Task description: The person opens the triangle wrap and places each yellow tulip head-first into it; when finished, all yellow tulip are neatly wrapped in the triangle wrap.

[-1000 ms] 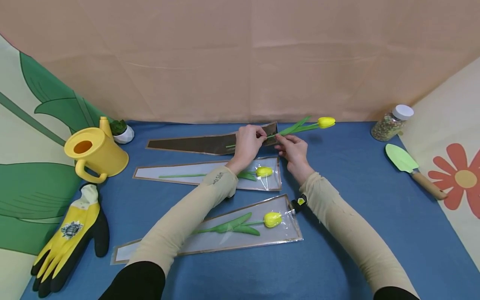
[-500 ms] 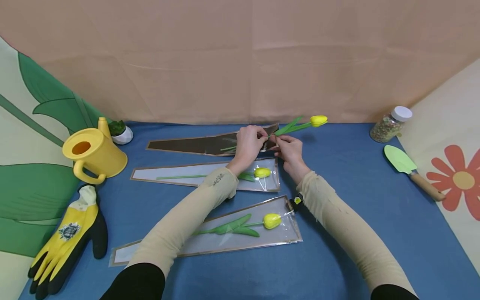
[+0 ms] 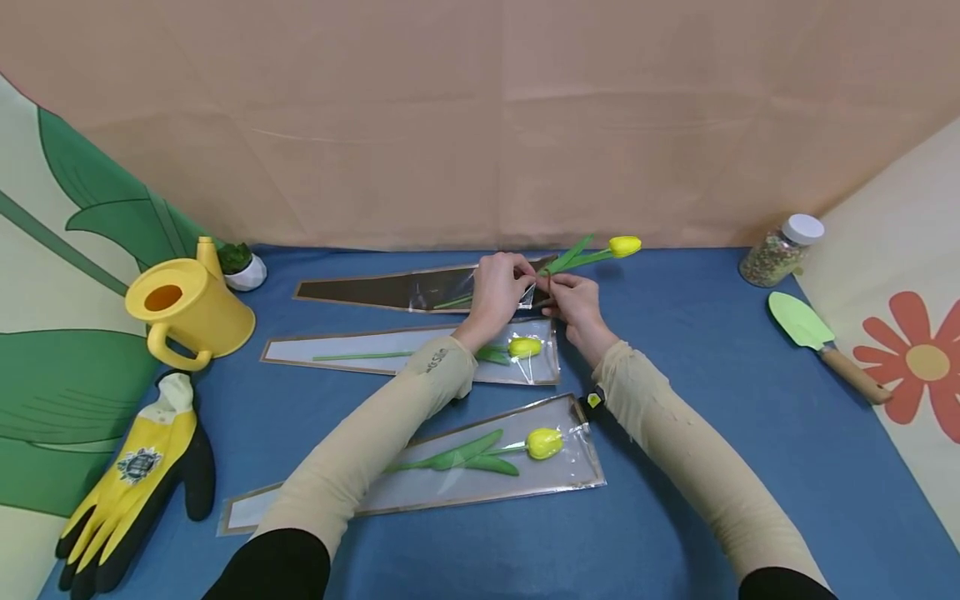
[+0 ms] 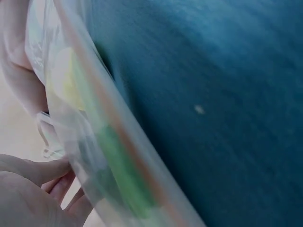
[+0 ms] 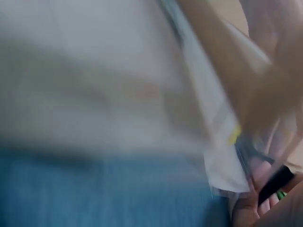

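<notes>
At the back of the table lies a dark clear-fronted flower sleeve (image 3: 352,290). My left hand (image 3: 496,292) pinches its top edge at the wide end; in the left wrist view the left hand (image 4: 42,189) also shows thumb and fingers close together. A yellow tulip (image 3: 625,246) has its lower stem inside the sleeve, with bloom and leaves (image 3: 573,257) sticking out to the right. My right hand (image 3: 577,307) pinches the tulip stem just below the leaves, at the sleeve's mouth. The right wrist view is blurred, with the right hand (image 5: 265,203) low in the corner.
Nearer me lie two white-backed sleeves, a middle one (image 3: 360,343) and a front one (image 3: 442,493), each holding a yellow tulip. Left are a watering can (image 3: 202,304), potted plant (image 3: 243,268) and glove (image 3: 142,467); right, a jar (image 3: 780,250) and trowel (image 3: 806,321).
The tulip has slid leftward, deeper into the dark sleeve, its stem tip further along inside. The right hand has moved slightly left with it. The left hand keeps its place at the sleeve's mouth.
</notes>
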Demonstrator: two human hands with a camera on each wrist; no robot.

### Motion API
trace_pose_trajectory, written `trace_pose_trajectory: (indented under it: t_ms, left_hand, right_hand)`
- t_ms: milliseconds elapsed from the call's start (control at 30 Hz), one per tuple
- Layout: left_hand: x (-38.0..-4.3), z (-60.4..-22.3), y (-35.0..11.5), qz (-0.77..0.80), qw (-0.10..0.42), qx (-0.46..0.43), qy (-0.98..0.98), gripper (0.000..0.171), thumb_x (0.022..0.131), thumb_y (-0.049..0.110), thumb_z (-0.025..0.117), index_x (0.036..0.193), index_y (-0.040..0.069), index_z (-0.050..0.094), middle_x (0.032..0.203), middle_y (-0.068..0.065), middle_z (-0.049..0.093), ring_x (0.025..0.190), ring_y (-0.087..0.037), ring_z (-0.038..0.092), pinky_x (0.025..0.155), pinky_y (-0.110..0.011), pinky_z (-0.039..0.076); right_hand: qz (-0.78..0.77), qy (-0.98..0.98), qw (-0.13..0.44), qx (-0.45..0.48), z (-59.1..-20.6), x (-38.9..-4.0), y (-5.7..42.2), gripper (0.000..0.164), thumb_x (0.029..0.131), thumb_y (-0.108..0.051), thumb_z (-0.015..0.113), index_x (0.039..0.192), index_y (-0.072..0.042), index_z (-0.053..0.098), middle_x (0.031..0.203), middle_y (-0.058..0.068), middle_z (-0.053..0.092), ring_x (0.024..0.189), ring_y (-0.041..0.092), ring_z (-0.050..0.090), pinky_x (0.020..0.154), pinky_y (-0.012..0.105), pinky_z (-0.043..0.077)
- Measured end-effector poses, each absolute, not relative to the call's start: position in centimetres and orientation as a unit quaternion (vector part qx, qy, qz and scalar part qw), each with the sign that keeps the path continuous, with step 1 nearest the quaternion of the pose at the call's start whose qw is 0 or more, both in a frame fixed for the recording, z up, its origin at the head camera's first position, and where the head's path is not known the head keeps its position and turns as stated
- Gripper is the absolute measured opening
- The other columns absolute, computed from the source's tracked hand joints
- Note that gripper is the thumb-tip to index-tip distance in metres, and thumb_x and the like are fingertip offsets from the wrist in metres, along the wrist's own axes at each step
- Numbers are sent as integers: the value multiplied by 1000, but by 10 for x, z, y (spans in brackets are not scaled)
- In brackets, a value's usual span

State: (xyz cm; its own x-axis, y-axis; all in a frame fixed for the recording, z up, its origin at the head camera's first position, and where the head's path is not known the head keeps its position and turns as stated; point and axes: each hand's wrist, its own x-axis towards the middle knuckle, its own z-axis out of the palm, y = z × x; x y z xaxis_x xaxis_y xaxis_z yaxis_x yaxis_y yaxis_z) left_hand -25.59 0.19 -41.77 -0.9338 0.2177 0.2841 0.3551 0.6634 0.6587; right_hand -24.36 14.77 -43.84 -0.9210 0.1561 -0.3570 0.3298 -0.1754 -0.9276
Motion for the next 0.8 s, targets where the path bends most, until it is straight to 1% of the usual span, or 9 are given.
trace_pose_trajectory:
  t_ms: [133,233,333,467,533,700,800]
  left_hand:
    - [-256,-421,0,-386,91,-147,-906,6,99,10,79,98,7,84,95,-4,80,86,-18,73,81,-34,55]
    - [-257,-422,-1,-391,92,-141,-905,4,98,9,81,96,8,84,95,-4,80,86,-18,73,83,-35,55]
    - [-256,-423,-2,-394,86,-140,-904,4,98,10,81,96,7,84,95,-4,80,86,-18,73,84,-36,55]
    - [-255,-424,-2,-393,73,-136,-907,6,98,11,80,99,7,84,97,-4,80,89,-18,73,85,-35,54]
    - [-254,-424,-2,-393,68,-135,-907,6,99,11,80,100,7,85,98,-4,80,90,-18,73,86,-35,54]
    - [-254,-425,-2,-403,67,-141,-902,7,98,9,80,101,4,84,98,-6,80,90,-19,73,87,-34,55]
    - [-254,-424,-1,-408,70,-145,-899,7,98,7,80,101,3,84,98,-7,80,89,-19,73,86,-34,55]
  right_hand:
    - [-737,651,114,141,-436,-241,159,39,111,-8,59,146,10,59,88,-7,75,71,7,71,63,19,58]
    - [-733,654,143,119,-435,-239,167,43,113,-11,55,151,9,53,95,-2,75,79,8,75,71,21,60]
    - [-730,654,157,121,-436,-237,174,44,114,-13,53,152,8,52,107,6,76,83,8,76,78,23,61]
    - [-732,650,157,127,-437,-232,180,45,113,-13,56,153,9,51,120,13,72,85,9,76,85,25,61]
    - [-734,650,152,127,-437,-229,184,45,112,-12,57,152,9,52,119,11,72,86,9,76,87,25,60]
    - [-759,621,134,141,-434,-218,200,46,111,-10,60,152,10,52,105,2,77,90,11,77,88,26,60]
    - [-794,573,111,171,-431,-209,212,49,110,-8,61,154,10,48,101,2,78,93,12,77,90,26,59]
